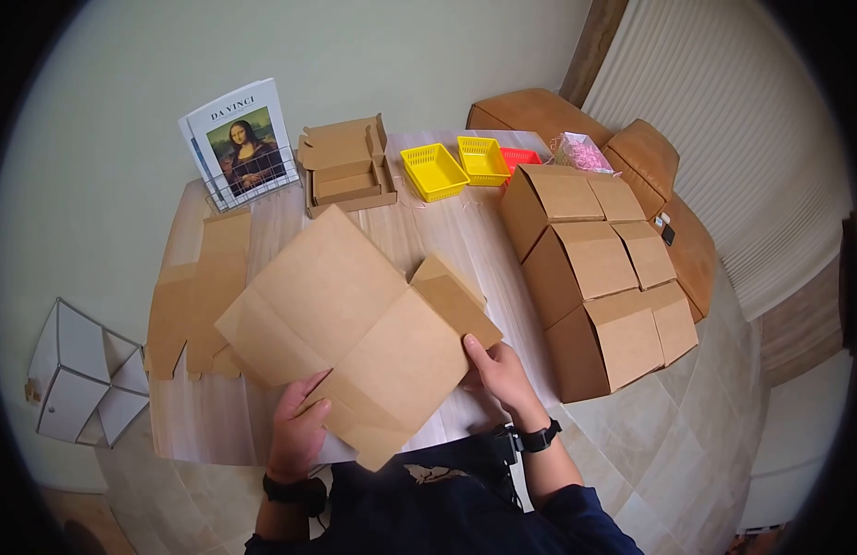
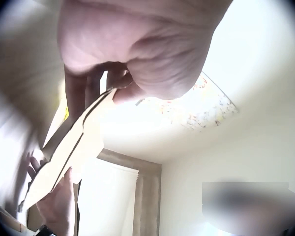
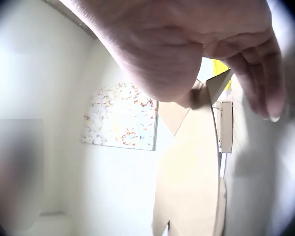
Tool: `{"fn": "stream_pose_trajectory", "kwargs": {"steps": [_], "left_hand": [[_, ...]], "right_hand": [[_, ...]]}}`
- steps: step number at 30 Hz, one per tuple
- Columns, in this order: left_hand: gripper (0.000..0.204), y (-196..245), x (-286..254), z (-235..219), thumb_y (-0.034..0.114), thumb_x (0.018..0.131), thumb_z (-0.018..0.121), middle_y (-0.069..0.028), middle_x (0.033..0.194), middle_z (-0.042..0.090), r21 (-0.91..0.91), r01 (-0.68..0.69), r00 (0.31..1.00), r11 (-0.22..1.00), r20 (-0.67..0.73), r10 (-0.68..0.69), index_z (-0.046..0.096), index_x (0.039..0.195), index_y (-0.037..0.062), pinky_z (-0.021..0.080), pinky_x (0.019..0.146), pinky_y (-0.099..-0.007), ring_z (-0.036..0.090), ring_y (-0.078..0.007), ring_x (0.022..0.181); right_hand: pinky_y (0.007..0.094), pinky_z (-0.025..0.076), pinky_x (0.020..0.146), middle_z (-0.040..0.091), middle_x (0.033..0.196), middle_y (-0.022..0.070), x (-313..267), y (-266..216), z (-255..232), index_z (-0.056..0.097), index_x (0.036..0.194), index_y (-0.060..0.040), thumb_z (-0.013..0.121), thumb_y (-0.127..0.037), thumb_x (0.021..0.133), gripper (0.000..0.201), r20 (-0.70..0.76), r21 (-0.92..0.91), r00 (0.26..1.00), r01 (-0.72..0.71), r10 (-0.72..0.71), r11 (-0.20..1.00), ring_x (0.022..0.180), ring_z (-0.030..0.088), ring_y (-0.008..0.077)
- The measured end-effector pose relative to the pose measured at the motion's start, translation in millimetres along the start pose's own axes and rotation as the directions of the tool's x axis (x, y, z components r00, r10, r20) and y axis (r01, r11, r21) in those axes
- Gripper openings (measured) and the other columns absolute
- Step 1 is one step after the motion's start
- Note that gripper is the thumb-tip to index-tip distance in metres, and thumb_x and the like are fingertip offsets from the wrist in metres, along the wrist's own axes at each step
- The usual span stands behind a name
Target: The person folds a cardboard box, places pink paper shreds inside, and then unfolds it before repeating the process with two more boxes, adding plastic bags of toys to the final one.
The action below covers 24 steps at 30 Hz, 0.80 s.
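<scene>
A flat, creased cardboard box blank [image 1: 341, 305] is held tilted over the near part of the table, its flaps partly unfolded. My left hand [image 1: 297, 433] grips its lower left edge, thumb on the upper face and fingers underneath. On the right side my right hand [image 1: 504, 377] pinches the edge beside a raised side flap [image 1: 456, 301]. Seen from the left wrist, the blank [image 2: 71, 147] is edge-on below the left hand [image 2: 132, 49]. From the right wrist, the right hand [image 3: 187, 49] is at the blank's [image 3: 191, 167] top edge.
More flat cardboard [image 1: 220, 296] lies at the table's left. An open cardboard box [image 1: 350, 190], a rack holding a Da Vinci book [image 1: 244, 148] and yellow baskets [image 1: 435, 173] stand at the back. Several closed boxes [image 1: 595, 268] line the right side, near a container of pink shreds [image 1: 584, 153].
</scene>
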State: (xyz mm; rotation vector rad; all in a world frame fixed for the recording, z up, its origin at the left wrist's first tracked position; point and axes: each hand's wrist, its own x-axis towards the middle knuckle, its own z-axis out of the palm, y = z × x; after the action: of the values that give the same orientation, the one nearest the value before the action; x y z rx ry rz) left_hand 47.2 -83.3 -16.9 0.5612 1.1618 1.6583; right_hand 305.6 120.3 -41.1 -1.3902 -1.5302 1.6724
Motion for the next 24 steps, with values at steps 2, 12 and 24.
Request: {"fn": "stream_pose_trajectory", "kwargs": {"steps": [2, 12, 24], "left_hand": [[0.048, 1.6, -6.5, -9.7, -0.005, 0.095, 0.054, -0.0153, 0.136, 0.066, 0.218, -0.028, 0.999, 0.976, -0.027, 0.035, 0.056, 0.143, -0.0093, 0.045, 0.111, -0.0340, 0.061, -0.0218, 0.128], [0.051, 24.7, -23.3, -80.6, 0.015, 0.096, 0.056, -0.0160, 0.130, 0.071, 0.235, -0.278, 0.946, 0.931, -0.101, 0.308, 0.058, 0.142, -0.0079, 0.047, 0.110, -0.0364, 0.065, -0.0221, 0.123], [0.039, 119.0, 12.4, -272.5, 0.019, 0.102, 0.071, -0.0087, 0.118, 0.070, 0.499, -0.184, 0.578, 0.847, -0.642, 0.504, 0.059, 0.133, -0.0003, 0.056, 0.086, -0.0309, 0.069, -0.0159, 0.098]], "right_hand": [[0.0292, 0.060, 0.063, 0.075, 0.093, 0.0096, -1.2, -12.6, 4.6, 0.068, 0.118, 0.0020, 0.062, -0.034, 0.108, 0.037, 0.096, 0.237, 0.995, -0.027, 0.005, 0.971, 0.077, 0.073, 0.0165], [0.0229, 0.055, 0.066, 0.076, 0.104, 0.0051, 26.1, -68.3, 72.2, 0.059, 0.133, -0.0025, 0.065, -0.003, 0.104, 0.030, 0.189, 0.145, 0.950, 0.225, -0.250, 0.964, 0.081, 0.069, 0.0077], [0.0347, 0.057, 0.075, 0.077, 0.098, 0.0169, 167.5, -110.5, 289.2, 0.066, 0.124, 0.0009, 0.073, -0.009, 0.093, 0.033, 0.299, -0.066, 0.826, 0.518, -0.478, 0.853, 0.090, 0.075, 0.0246]]}}
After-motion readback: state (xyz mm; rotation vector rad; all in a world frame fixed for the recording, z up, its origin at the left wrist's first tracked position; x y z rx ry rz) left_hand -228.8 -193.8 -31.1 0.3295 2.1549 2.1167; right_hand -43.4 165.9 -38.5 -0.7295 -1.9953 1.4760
